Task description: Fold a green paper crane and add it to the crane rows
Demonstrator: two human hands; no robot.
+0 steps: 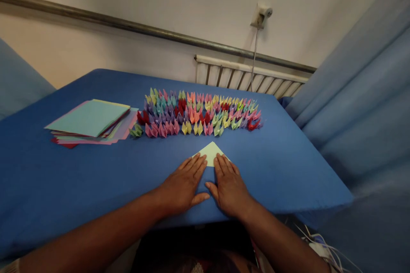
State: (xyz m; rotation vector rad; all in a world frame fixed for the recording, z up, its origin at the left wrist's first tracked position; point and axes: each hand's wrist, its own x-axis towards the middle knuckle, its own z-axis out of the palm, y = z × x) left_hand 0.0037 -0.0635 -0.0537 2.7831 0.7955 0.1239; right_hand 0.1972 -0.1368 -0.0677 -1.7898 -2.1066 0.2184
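A pale green sheet of origami paper (211, 151), folded into a triangle with its tip pointing away from me, lies flat on the blue-covered table (275, 153). On its left corner rest the stretched fingers of my left hand (183, 183). My right hand (231, 183) lies flat across the right corner, fingers extended. Both thumbs stick out toward each other over the blue cloth, below the paper's folded edge. The two outer corners are partly hidden under my fingers.
Beyond the paper stand several rows of small folded paper cranes (195, 115) in many colours. A loose stack of coloured paper sheets (92, 119) sits to the left. Blue curtains (361, 94) hang at the right, and a radiator (237, 74) is behind the table.
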